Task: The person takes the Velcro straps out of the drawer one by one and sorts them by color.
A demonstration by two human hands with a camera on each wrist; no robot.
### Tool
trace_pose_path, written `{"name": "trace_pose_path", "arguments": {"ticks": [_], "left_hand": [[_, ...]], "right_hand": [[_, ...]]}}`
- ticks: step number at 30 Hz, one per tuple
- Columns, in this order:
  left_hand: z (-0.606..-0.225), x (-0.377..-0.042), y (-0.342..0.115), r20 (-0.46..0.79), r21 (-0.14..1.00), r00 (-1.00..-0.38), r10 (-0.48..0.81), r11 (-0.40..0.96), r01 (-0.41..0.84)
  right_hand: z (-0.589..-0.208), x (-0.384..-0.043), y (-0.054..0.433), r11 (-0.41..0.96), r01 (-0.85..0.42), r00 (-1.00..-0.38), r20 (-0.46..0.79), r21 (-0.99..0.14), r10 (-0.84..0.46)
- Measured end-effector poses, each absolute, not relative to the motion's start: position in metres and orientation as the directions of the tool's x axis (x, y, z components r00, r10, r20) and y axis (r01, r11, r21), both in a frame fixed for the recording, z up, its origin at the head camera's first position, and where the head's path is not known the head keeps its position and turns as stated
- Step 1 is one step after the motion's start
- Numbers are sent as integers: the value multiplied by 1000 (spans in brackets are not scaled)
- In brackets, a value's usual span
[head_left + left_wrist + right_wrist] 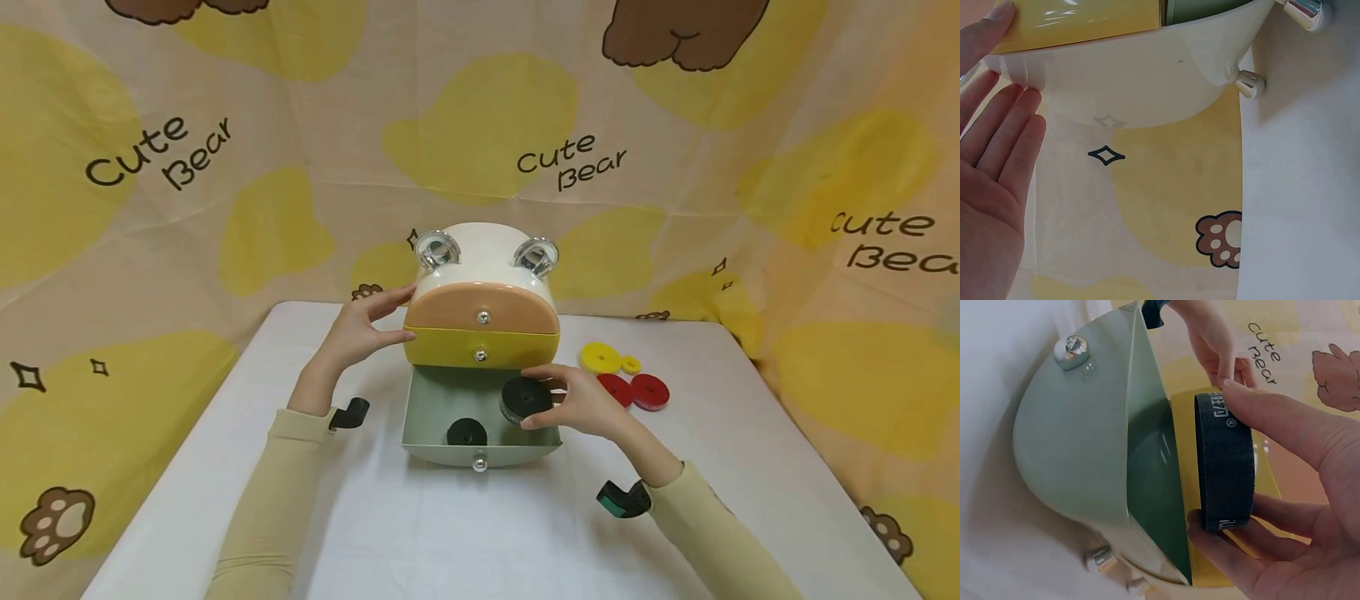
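Note:
A rounded white drawer box (491, 247) with silver ear-like trims stands on the table. Its bottom green drawer (442, 392) is pulled out, while the orange and yellow drawers (442, 347) are in. My right hand (588, 404) pinches a roll of black woven tape (1229, 462) between thumb and fingers, above the green drawer's right side; white print shows on the tape. Inside that drawer lies another black roll (467, 432). My left hand (360, 329) rests against the box's left side with fairly straight fingers, its thumb touching the yellow drawer's front edge.
Right of the box, two yellow rolls (600, 357) of different sizes and two red rolls (650, 392) lie on the white table (420, 533). One red roll is partly behind my right hand. A patterned cloth (480, 125) hangs behind and beside the table.

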State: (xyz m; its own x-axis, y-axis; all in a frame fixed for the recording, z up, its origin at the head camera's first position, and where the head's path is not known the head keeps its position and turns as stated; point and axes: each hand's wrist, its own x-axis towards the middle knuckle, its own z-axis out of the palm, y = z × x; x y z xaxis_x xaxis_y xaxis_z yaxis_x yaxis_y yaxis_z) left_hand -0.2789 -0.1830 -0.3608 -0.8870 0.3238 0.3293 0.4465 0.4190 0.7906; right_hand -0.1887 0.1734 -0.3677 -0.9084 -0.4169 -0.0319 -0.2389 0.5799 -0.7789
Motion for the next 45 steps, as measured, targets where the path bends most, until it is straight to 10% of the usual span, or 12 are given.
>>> {"name": "trace_pose_path", "arguments": {"ticks": [45], "left_hand": [[-355,-269,-182,342,776,-883,320,434,458]], "right_hand": [[-425,-171,288,721,-33,-985,-100,-692,-141]]}}
